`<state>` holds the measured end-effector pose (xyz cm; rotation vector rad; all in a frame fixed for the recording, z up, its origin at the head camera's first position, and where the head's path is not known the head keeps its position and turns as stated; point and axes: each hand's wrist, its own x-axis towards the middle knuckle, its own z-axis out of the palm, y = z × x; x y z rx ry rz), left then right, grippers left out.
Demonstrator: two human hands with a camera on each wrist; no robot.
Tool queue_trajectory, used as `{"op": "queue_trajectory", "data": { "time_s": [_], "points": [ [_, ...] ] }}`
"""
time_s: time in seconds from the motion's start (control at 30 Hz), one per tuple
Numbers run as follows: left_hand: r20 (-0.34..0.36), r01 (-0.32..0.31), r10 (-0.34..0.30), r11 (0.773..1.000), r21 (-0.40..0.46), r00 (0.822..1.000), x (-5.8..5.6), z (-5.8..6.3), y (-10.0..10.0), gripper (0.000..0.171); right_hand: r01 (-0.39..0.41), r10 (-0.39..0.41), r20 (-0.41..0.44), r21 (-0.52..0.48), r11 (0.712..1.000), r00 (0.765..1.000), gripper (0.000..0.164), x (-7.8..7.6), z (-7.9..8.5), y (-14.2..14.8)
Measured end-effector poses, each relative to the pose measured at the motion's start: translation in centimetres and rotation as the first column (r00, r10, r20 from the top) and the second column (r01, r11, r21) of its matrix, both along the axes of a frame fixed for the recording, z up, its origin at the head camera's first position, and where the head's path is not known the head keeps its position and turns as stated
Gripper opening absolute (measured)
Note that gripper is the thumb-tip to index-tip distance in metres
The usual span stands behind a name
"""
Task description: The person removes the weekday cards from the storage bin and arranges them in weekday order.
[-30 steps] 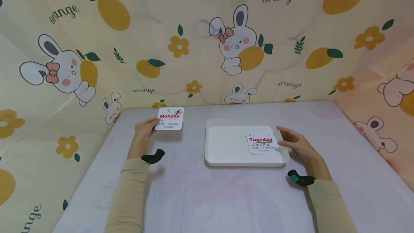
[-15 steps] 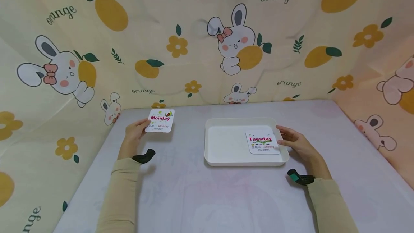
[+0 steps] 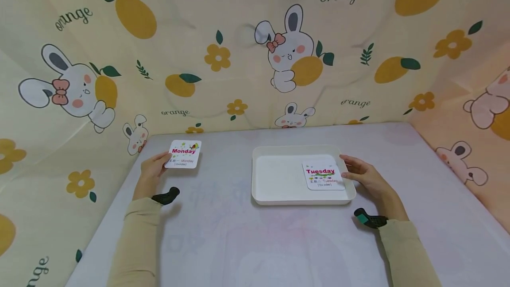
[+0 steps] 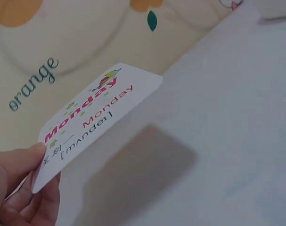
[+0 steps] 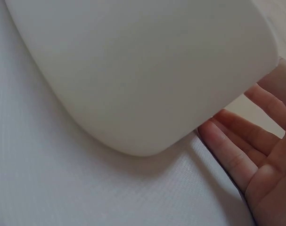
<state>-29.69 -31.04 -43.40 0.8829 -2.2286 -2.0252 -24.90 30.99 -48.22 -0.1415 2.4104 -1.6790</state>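
My left hand (image 3: 151,171) pinches a white square card printed "Monday" (image 3: 184,154) by its left edge, above the left part of the table. In the left wrist view the card (image 4: 98,120) tilts and casts a shadow below. My right hand (image 3: 368,180) holds the right rim of a white rectangular tray (image 3: 275,198), its thumb at the rim. The right wrist view has the fingers (image 5: 232,150) against the tray's (image 5: 147,80) outer side; the grip is partly hidden there. A "Tuesday" card (image 3: 323,176) lies in the tray's right part.
The table (image 3: 247,242) has a pale cloth. Behind and at both sides stands a curtain (image 3: 247,87) printed with rabbits, oranges and flowers. Black wrist bands (image 3: 166,195) sit at both sleeve cuffs.
My left hand has moved left and slightly toward me with the "Monday" card, away from the tray. The right hand, tray and "Tuesday" card stay where they were.
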Motion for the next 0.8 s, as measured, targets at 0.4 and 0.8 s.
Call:
{"op": "queue_trajectory", "data": {
  "time_s": [0.4, 0.8],
  "points": [
    [0.007, -0.022, 0.022, 1.000, 0.000, 1.000, 0.7, -0.9, -2.9, 0.052, -0.003, 0.003, 0.000, -0.010, 1.000, 1.000, 0.072, 0.3, 0.3, -0.1],
    [0.082, -0.104, 0.104, 0.995, -0.003, 0.991, 0.5, -2.5, -4.8, 0.051, 0.005, -0.005, 0.002, -0.007, 1.000, 1.000, 0.072, 0.2, 0.2, -0.1]
  ]
}}
